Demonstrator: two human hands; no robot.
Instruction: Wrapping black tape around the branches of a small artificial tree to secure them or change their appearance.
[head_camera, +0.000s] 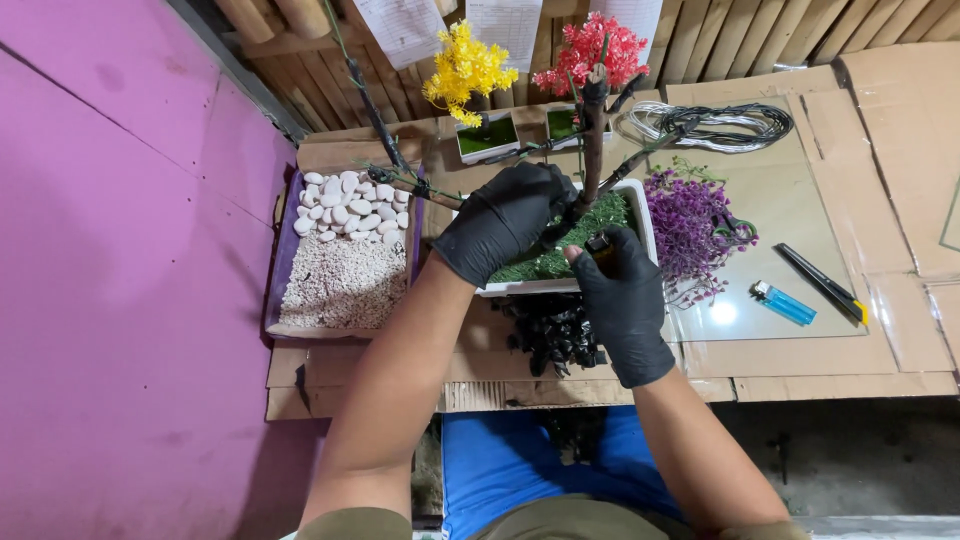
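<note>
The left hand (505, 218), in a black glove, lies curled over the green moss-like mat (560, 255) filling a white rectangular planter (642, 222), its fingers closed around the base of a dark bare branch trunk (594, 130) that rises just beyond them; the right hand (622, 300), also gloved in black, sits just beside it at the planter's near edge, thumb and forefinger pinched on a small dark object (600, 243) too hidden to identify; purple artificial foliage (690, 225) lies right of the grip; black pebbles (553, 335) pile beneath both wrists; a tray of white stones and gravel (345, 250) sits left.
</note>
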